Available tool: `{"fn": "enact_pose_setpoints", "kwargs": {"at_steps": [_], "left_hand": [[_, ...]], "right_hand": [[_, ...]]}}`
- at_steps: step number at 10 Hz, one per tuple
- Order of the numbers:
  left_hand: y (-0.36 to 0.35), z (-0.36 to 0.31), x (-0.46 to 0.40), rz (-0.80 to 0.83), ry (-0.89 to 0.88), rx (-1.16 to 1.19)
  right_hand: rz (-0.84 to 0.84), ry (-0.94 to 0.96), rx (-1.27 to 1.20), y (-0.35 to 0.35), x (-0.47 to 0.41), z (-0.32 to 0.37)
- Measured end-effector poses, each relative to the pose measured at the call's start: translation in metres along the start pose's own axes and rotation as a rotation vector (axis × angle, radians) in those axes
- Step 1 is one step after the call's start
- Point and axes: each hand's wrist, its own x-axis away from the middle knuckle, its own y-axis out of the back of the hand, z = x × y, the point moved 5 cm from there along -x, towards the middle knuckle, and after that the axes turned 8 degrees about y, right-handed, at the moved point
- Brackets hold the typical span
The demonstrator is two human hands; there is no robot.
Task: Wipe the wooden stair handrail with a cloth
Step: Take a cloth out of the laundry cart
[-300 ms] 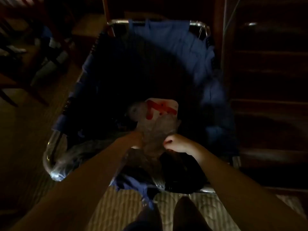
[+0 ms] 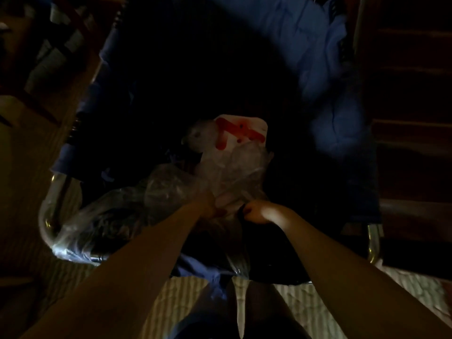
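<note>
A blue-lined cart [image 2: 337, 99] with a metal frame fills the dim view, stairs [image 2: 413, 113] just to its right; no handrail or cloth can be made out. Inside lies a clear plastic bag [image 2: 230, 165] over a white, red-marked pack [image 2: 241, 130]. The left hand [image 2: 208, 204] grips the bag, fingers hidden; the right hand [image 2: 255, 212] pinches its edge. Likely still fetching a cloth: next, open the bag.

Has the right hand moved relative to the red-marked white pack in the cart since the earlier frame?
Yes, slightly. The right hand, pinching the clear plastic bag, sits farther from the red-marked pack, drawn back toward the cart near rim.
</note>
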Motion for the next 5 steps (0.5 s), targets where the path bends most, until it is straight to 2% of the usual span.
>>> {"fn": "enact_pose_setpoints", "kwargs": {"at_steps": [1, 3, 4, 5], "left_hand": [[-0.011, 0.007, -0.014, 0.005, 0.055, 0.011], [-0.004, -0.016, -0.021, -0.102, -0.041, -0.090], [0.006, -0.029, -0.020, -0.120, -0.093, -0.089], [0.016, -0.035, -0.017, -0.164, -0.091, -0.045]], "right_hand": [[0.023, -0.030, 0.091, -0.006, -0.006, -0.006], [0.032, -0.045, 0.143, -0.020, -0.047, -0.050], [0.034, -0.087, 0.181, -0.020, -0.048, -0.050], [-0.039, -0.079, 0.218, -0.016, -0.048, -0.044]]}}
